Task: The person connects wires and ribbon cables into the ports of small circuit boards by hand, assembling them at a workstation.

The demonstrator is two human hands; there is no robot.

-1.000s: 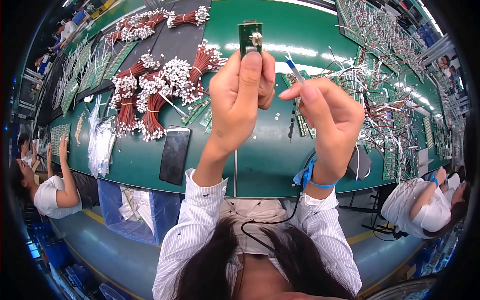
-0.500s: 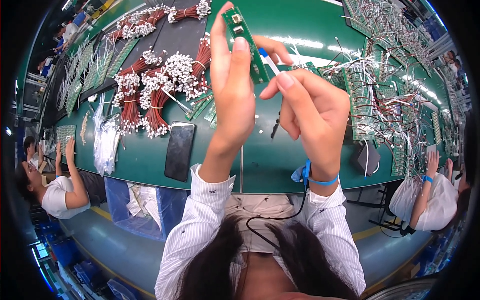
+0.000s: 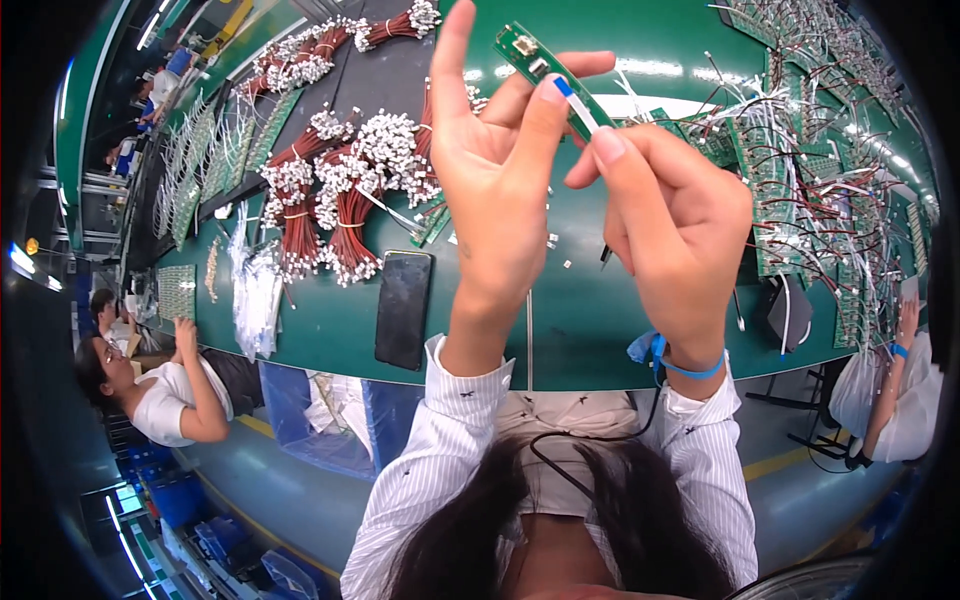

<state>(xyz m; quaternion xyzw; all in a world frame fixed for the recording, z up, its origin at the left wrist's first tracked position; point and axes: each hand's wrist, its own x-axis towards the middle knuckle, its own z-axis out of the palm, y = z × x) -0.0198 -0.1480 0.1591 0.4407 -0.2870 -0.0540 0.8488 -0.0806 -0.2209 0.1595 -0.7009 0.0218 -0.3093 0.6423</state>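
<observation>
My left hand (image 3: 500, 190) pinches a narrow green circuit board (image 3: 533, 57) between thumb and fingers, with the index finger raised away from it. On the board's upper end sit a small pale connector and a second small part. A short white flat ribbon cable (image 3: 578, 106) with a blue tip is pinched by thumb and fingers of my right hand (image 3: 680, 210). The blue tip lies over the board's face, close to the left thumb; whether it is seated in anything cannot be told. A blue wrist strap (image 3: 695, 369) with a black cord circles my right wrist.
Bundles of red-brown wires with white plugs (image 3: 350, 220) lie left of my hands. Nearer stands a black phone (image 3: 404, 310) beside clear plastic bags (image 3: 256, 290). Wired green boards (image 3: 765, 205) cover the right side. Co-workers (image 3: 185, 400) sit on both sides.
The board has tilted further over to the right, and the cable's blue tip now lies on its face beside my left thumb. The left index finger has lifted off the board. The whole view has shifted.
</observation>
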